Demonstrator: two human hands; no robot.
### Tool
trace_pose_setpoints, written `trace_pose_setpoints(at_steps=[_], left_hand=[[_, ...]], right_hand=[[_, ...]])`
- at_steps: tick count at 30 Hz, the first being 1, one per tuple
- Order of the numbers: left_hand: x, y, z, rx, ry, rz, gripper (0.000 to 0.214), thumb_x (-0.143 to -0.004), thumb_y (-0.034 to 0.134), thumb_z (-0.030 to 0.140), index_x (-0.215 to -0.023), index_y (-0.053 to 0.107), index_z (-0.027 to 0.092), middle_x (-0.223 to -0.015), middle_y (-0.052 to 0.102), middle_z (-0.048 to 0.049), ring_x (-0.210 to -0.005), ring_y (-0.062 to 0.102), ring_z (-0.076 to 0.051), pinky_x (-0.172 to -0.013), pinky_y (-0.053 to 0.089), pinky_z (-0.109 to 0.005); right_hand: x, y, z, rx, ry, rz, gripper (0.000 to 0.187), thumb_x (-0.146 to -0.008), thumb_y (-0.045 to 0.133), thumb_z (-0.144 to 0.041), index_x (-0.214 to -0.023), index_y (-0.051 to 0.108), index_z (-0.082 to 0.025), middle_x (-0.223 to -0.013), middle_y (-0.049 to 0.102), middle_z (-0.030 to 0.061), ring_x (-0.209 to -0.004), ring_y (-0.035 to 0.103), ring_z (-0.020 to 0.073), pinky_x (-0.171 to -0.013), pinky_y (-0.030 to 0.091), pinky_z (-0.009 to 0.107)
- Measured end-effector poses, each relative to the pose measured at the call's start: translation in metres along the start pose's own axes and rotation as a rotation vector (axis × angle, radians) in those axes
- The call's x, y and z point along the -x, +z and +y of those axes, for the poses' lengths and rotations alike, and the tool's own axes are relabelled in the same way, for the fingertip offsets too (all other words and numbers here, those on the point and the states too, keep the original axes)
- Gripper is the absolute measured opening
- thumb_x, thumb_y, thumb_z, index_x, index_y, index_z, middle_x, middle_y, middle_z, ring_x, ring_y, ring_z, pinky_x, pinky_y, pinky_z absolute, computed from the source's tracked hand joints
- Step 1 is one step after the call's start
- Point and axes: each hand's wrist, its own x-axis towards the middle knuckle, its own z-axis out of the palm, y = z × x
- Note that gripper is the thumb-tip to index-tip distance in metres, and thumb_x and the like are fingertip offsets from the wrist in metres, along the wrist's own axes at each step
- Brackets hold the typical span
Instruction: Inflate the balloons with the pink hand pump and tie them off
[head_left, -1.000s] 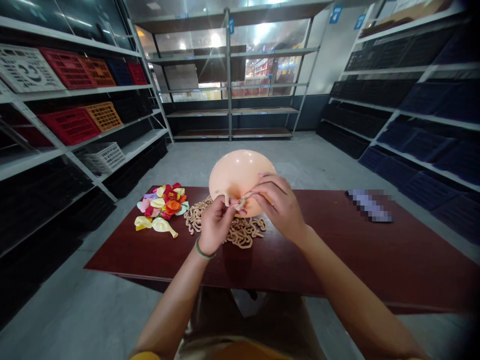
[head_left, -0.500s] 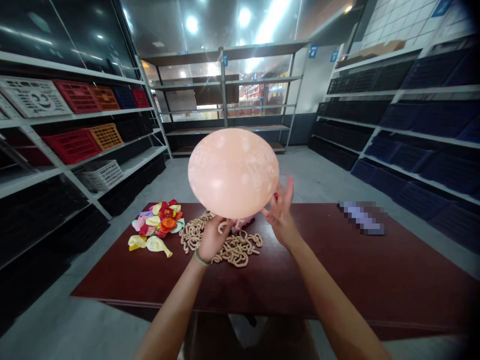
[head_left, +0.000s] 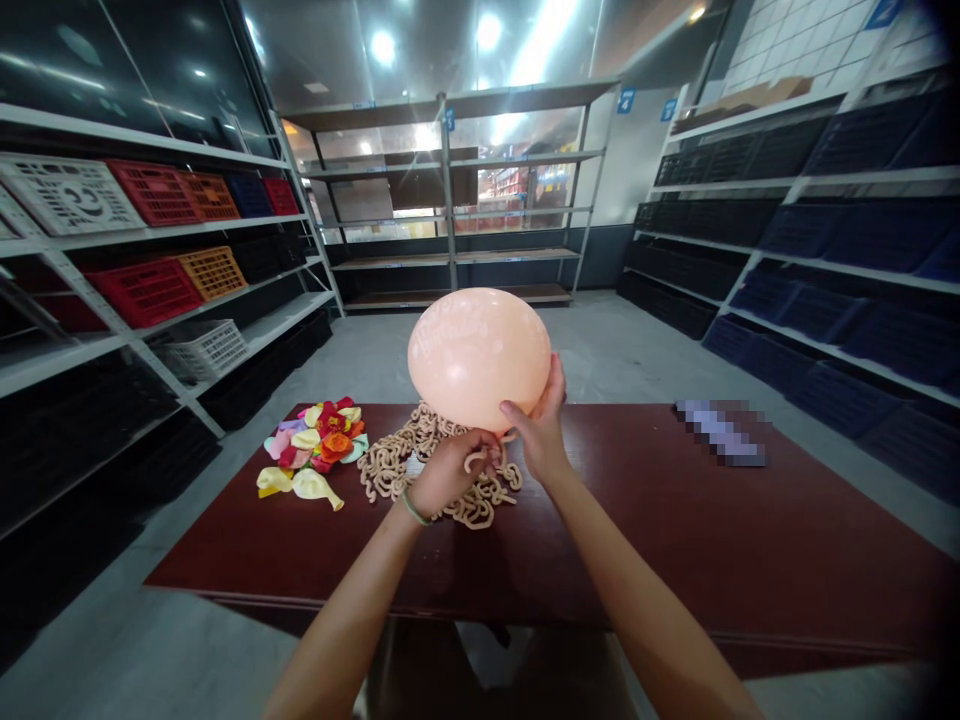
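Note:
An inflated peach balloon (head_left: pixel 480 350) with pale printing is between my hands, above the table. My right hand (head_left: pixel 546 430) cups its right and lower side, thumb in front, fingers mostly behind. Just under the balloon, my left hand (head_left: pixel 454 470) is closed with its fingertips at the balloon's neck, which is largely hidden. A curved pale piece (head_left: pixel 474 461) shows at its fingers; whether it belongs to the balloon or is a separate link, I cannot tell. Beneath lies a heap of beige chain-like links (head_left: pixel 386 465), partly covered by my left hand.
Flat balloons (head_left: pixel 319 437) in several colours lie on the left of the dark red table (head_left: pixel 660 540). A blurred-out purple object (head_left: pixel 724 435) rests at the right. Shelves with crates (head_left: pixel 154 290) line the left; dark bins (head_left: pixel 847 320) fill the right shelves.
The balloon has moved down and slightly right. My right hand, whose fingers were spread beside it, now cups it. My left hand has shifted right beneath it.

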Motion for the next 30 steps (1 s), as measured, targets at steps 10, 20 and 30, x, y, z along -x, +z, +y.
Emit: trace_pose_setpoints(at_steps=[10, 20, 30], left_hand=[[0.012, -0.029, -0.014, -0.067, 0.043, 0.242, 0.047, -0.093, 0.056, 0.025, -0.139, 0.050, 0.025, -0.128, 0.064, -0.0121, -0.110, 0.066, -0.022, -0.098, 0.053, -0.042], [-0.058, -0.030, -0.032, 0.054, 0.141, 0.579, 0.073, -0.089, 0.065, 0.036, -0.151, 0.026, 0.040, -0.157, 0.029, -0.0084, -0.139, 0.041, -0.029, -0.102, 0.052, -0.042], [-0.113, -0.083, -0.114, -0.050, -0.386, 0.541, 0.037, -0.087, 0.061, 0.027, -0.120, 0.065, 0.013, -0.133, 0.062, -0.0179, -0.128, 0.055, -0.029, -0.111, 0.038, -0.044]], right_hand=[[-0.022, -0.008, 0.017, -0.064, 0.017, 0.111, 0.089, -0.088, 0.055, -0.044, -0.150, -0.008, -0.033, -0.160, 0.017, 0.0143, -0.142, 0.036, 0.0272, -0.108, 0.043, 0.050], [-0.035, -0.013, 0.019, 0.160, -0.130, 0.115, 0.100, -0.085, 0.063, -0.037, -0.152, -0.012, -0.037, -0.161, 0.012, 0.0128, -0.143, 0.033, 0.0289, -0.104, 0.047, 0.049], [-0.090, -0.021, 0.102, 0.377, 0.245, 0.069, 0.044, -0.083, 0.055, -0.035, -0.124, 0.062, -0.020, -0.113, 0.069, 0.0113, -0.086, 0.068, 0.0224, -0.089, 0.053, 0.044]])
